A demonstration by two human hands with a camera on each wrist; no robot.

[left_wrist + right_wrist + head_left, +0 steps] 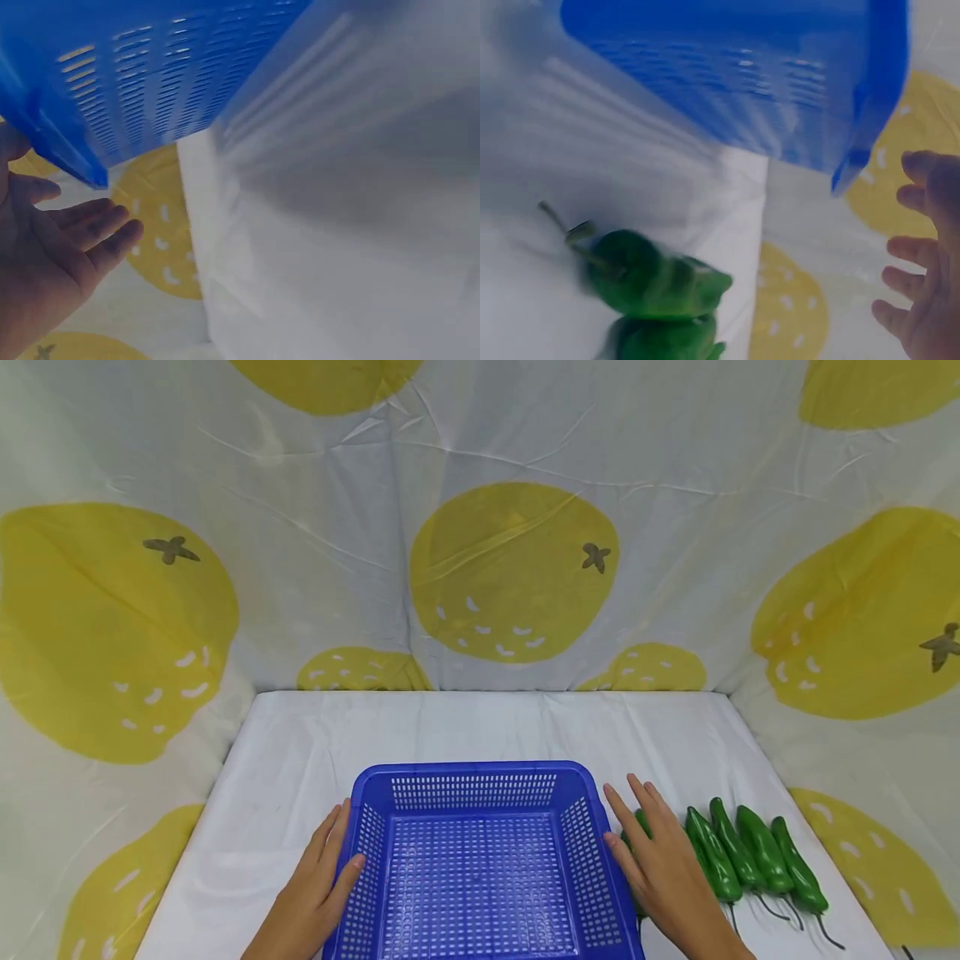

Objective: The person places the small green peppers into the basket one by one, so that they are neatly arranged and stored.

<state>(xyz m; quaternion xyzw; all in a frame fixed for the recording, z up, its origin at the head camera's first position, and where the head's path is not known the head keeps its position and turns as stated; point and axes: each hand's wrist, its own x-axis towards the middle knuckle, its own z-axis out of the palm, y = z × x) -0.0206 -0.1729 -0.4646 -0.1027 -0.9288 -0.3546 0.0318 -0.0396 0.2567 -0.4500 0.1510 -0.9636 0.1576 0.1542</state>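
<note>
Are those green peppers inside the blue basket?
No, the green peppers lie on the white cloth, to the right of the blue basket.

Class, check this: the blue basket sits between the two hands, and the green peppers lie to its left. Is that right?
Wrong side: the head view shows the green peppers right of the blue basket, which sits between the hands.

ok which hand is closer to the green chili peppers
Right. The right hand is right beside the green chili peppers, partly hiding one in the head view; the left hand is across the blue plastic basket, at its opposite side.
</note>
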